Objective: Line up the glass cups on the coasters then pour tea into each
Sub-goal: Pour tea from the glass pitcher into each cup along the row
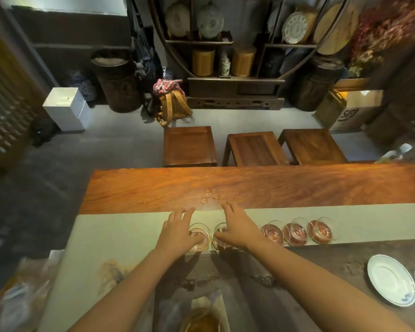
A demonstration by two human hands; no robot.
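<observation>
Five glass cups are set in a row running left to right along the cloth runner [369, 219]. The left hand [177, 232] is laid, fingers spread, over the leftmost cup [200, 237]; the right hand [237, 230] likewise over the second cup [219, 236] (no grip can be confirmed). Three cups on reddish coasters [272, 232] lie to the right, nearer the right hand. Bare wooden table [297, 185] is open beyond.

Three wooden stools [254, 147] stand in a row just beyond the long wooden table [225, 185]; a pale cloth runner [120, 226] lies along its near half. White saucer [391, 279] at right on a dark tray [321, 262]. Behind: curved display shelf [235, 44] with plates and canisters, tan backpack [173, 101], white box [66, 109], cardboard carton [350, 109].
</observation>
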